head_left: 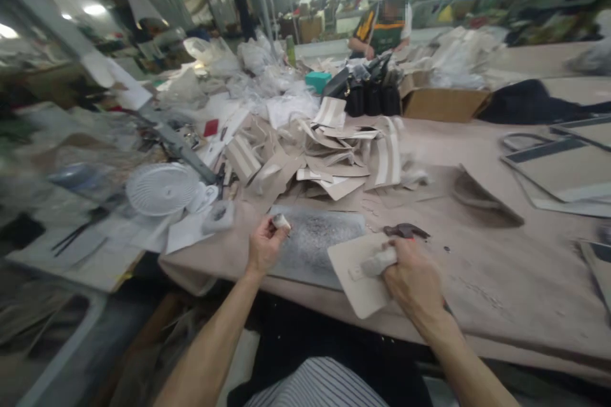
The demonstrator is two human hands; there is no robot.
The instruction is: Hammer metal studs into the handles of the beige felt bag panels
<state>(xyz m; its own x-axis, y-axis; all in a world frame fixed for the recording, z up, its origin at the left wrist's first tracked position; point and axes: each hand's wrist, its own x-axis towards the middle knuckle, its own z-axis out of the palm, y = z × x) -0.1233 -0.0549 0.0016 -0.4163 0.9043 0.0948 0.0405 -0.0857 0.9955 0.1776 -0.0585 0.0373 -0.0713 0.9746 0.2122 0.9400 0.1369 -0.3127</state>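
My left hand (265,246) is closed in a pinch, with a small whitish piece (280,222) at its fingertips; its exact kind is too blurred to tell. It is above the left part of a grey, scuffed slab (319,229) on the table. My right hand (414,276) is closed on a beige panel (356,296) with rounded corners, tilted over the slab's right end. A whitish, blurred piece (379,262) lies across the panel at my fingers. Just beyond this hand is a claw hammer (405,231), its handle mostly hidden by the hand.
Beige cut pieces (334,168) are heaped behind the slab. A white fan (162,189) stands left, by a slanting metal post (179,146). Black bags (377,92) and a cardboard box (443,103) sit farther back, near a co-worker (386,28). More panels (568,168) lie right.
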